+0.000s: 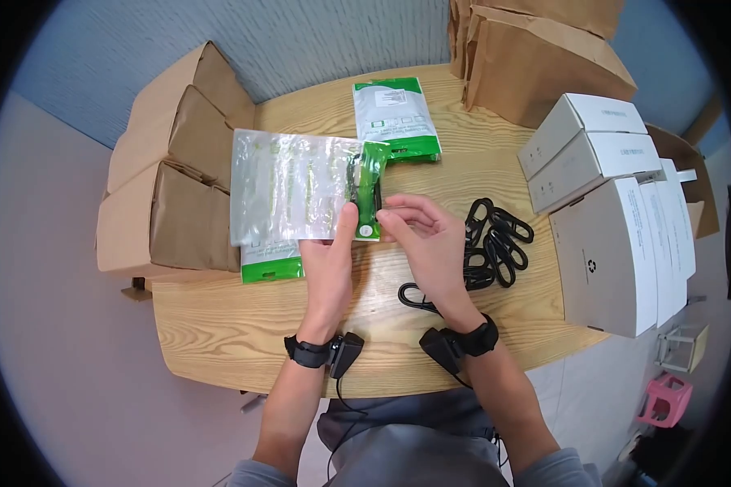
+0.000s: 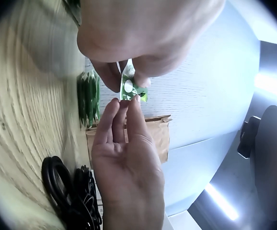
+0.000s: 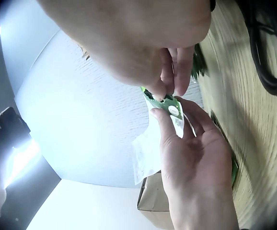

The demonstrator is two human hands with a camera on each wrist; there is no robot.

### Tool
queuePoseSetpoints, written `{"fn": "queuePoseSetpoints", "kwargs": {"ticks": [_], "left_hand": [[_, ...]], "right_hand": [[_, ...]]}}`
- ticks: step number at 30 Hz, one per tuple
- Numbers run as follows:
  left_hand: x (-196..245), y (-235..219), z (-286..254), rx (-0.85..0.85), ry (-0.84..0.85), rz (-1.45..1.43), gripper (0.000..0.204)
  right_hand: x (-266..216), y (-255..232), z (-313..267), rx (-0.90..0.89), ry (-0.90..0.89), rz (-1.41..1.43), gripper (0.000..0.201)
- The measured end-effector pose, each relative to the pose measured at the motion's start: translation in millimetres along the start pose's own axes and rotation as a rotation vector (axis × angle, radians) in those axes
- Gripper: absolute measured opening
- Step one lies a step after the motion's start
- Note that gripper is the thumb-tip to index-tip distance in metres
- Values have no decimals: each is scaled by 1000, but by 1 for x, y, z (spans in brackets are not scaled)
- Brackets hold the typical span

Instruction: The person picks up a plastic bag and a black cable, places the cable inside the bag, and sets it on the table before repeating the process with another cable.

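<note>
A clear plastic bag with a green end (image 1: 296,191) is held above the table, its printed green strip toward the right. The left hand (image 1: 330,268) grips the bag near its lower right part, thumb on top. At the green end, the right hand (image 1: 434,247) pinches the edge with thumb and fingertips. Something dark shows inside by the green strip; what it is cannot be told. In the right wrist view the bag's green end (image 3: 169,106) lies between both hands' fingertips.
Coiled black cables (image 1: 495,247) lie right of the hands. Green-and-white packets (image 1: 394,118) lie behind, another under the bag. Brown paper bags (image 1: 187,211) stand left, one (image 1: 536,69) at back right. White boxes (image 1: 617,235) line the right side.
</note>
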State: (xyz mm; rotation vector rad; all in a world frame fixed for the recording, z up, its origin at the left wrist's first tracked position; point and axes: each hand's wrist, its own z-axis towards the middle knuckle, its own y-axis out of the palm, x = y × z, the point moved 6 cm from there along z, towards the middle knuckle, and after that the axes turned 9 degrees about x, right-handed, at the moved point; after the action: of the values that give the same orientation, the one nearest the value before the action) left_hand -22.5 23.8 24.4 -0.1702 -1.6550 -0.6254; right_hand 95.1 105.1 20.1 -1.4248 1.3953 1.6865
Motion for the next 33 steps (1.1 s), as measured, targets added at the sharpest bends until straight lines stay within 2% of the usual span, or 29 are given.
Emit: {"fn": "queuePoseSetpoints", "kwargs": {"ticks": [2,6,11,14,18,21,23,24,25,27,28,29,30,32,33], "left_hand": [[-10,0,3,-85,-88,-19,26],[-7,0,-1,-92,-70,59,27],[-8,0,-1,-97,-72,98,34],[-8,4,-4,-140,-68,62,37],[-16,-2,-4,-114,-76,43,37],[-22,-5,-3,-132,-82,97,36],[-16,2,-7,-272,-21,32,40],[-15,-7,-3,-253,73,160,44],[-10,-5,-3,-253,78,153,44],[1,-9,0,-49,-2,-45,45],[15,-1,-1,-161,26,-117,47],[19,2,-2,-166,30,-128,47],[28,1,-3,-99,137,-75,46],[41,-4,-3,-16,342,81,50],[42,-4,-4,-14,352,64,50]], "right_hand": [[-1,-2,2,20,-14,-46,20],[-3,-1,-1,14,-23,-61,21],[-2,2,4,-82,-90,-102,25],[-2,6,1,-106,-118,-71,27],[2,8,1,-84,-136,-85,27],[6,-3,7,-94,-37,-44,27],[-7,-17,14,50,-38,16,26],[-17,-24,19,88,-59,68,26],[-28,-33,23,123,-85,120,26],[-47,-48,29,196,-159,138,24],[-56,-54,30,211,-229,73,22],[-64,-57,30,226,-299,6,21],[-69,-57,27,223,-311,1,21],[-84,-51,19,177,-382,-286,14],[-93,-42,16,132,-494,-389,9]]}}
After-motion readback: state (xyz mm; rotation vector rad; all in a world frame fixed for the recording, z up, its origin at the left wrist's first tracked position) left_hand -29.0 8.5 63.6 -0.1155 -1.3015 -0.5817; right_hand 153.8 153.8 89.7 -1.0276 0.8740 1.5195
